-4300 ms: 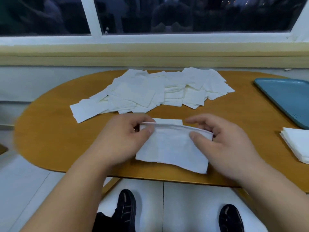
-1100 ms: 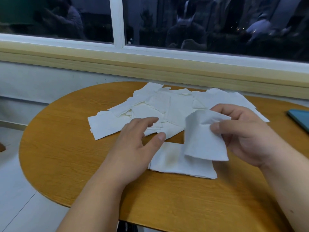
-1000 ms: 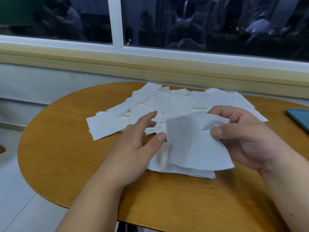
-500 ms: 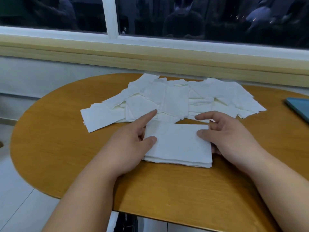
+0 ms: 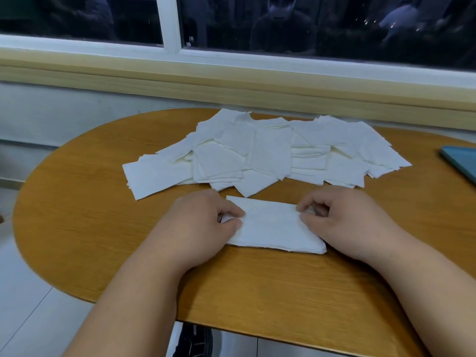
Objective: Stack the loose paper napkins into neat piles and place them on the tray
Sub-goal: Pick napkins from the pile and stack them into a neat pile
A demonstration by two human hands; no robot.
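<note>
The napkin pile (image 5: 273, 228) lies on the tabletop (image 5: 103, 228) near its front edge. The left hand (image 5: 198, 228) and right hand (image 5: 350, 225) each pinch one side edge, both grips closed on it, likely to square the sheets. The loose napkins (image 5: 270, 153) lie spread just behind. Only a corner of the tray (image 5: 463, 161) shows at far right, and what it holds is out of sight.

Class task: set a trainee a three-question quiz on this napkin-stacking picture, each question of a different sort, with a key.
1. True or false: the small stack lies on the tray.
2. The left hand and right hand pinch the small stack at: A) its two side edges; B) its far corner only; C) nowhere.
3. Fill in: the loose napkins lie between the small stack and the ____.
Key: 1 false, it lies on the table; 2 A; 3 window.
</note>
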